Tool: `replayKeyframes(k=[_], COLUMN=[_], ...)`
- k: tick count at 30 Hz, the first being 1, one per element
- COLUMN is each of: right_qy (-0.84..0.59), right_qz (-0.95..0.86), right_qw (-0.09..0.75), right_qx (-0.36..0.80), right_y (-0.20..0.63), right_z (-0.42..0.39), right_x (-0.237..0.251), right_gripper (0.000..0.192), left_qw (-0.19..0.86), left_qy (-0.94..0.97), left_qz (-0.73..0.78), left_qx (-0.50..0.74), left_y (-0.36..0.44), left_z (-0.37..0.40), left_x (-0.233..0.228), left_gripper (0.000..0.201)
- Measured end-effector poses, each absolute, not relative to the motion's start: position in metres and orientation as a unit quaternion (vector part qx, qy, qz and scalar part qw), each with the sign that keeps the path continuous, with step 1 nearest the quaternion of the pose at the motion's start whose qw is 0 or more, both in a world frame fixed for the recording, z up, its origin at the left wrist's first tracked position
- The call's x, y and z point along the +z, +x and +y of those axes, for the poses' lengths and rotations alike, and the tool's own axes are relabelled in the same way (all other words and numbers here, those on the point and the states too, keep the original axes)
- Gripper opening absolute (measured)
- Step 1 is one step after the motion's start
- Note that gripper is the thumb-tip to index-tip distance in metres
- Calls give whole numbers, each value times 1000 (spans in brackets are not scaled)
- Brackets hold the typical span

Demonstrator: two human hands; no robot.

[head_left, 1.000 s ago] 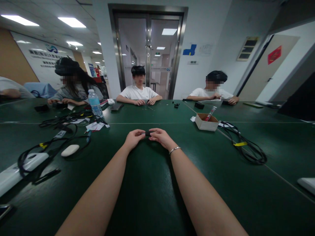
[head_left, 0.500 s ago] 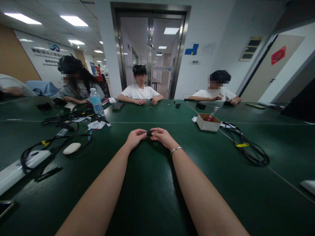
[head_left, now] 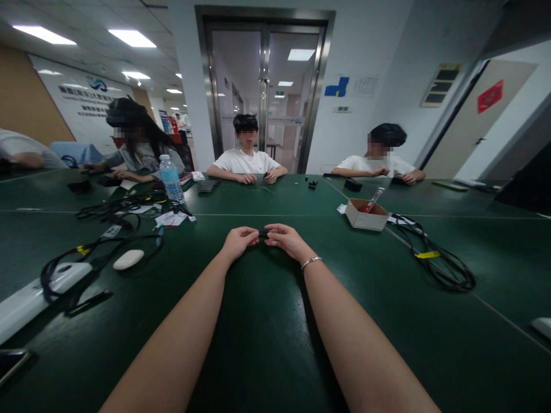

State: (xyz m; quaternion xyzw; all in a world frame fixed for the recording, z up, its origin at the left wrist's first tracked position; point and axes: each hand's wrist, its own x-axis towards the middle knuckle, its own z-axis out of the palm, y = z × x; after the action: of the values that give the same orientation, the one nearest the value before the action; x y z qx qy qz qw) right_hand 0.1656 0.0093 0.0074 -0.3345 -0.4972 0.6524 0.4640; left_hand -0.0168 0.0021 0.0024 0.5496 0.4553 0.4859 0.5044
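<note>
Both hands meet over the dark green table (head_left: 267, 321): the left hand (head_left: 237, 241) and right hand (head_left: 286, 240) (silver bracelet (head_left: 311, 263) at its wrist) pinch a small black part (head_left: 263, 233) between their fingertips, just above the tabletop.

**Office room with a large green table**

A wide dark green table (head_left: 267, 355) fills the foreground. Behind it stands a double glass door (head_left: 263, 86) in a metal frame, set in a white wall (head_left: 379, 46). Fluorescent ceiling panels (head_left: 131, 38) glow at upper left. A tan door (head_left: 477, 126) with a red sign (head_left: 490, 96) stands at right.
</note>
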Motion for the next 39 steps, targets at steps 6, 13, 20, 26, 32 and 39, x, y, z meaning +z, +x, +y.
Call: replayKeyframes(k=[6,13,20,26,32,39], right_qy=[-331,-360,-377,-391,-392,-378], right_qz=[-500,-488,-484,-491,-493,-494], right_qw=[468,463,465,459,457,455], right_qx=[650,647,638,629,627,637], right_y=[165,163,160,158,159,160], right_z=[9,8,8,6,5,4], right_x=[6,9,11,14,15,15], right_gripper=[26,21,8,8,8,8], left_qw=[505,477,434,419,411,427], left_qy=[533,571,606,615,625,595], left_qz=[484,464,453,445,436,478], left_qx=[476,482,488,498,499,485], left_y=[-14,-15,-16,-16,-15,-11], left_z=[2,1,-2,-2,-2,0], left_x=[4,1,3,3,3,1], left_gripper=[25,28,31,28,27,22])
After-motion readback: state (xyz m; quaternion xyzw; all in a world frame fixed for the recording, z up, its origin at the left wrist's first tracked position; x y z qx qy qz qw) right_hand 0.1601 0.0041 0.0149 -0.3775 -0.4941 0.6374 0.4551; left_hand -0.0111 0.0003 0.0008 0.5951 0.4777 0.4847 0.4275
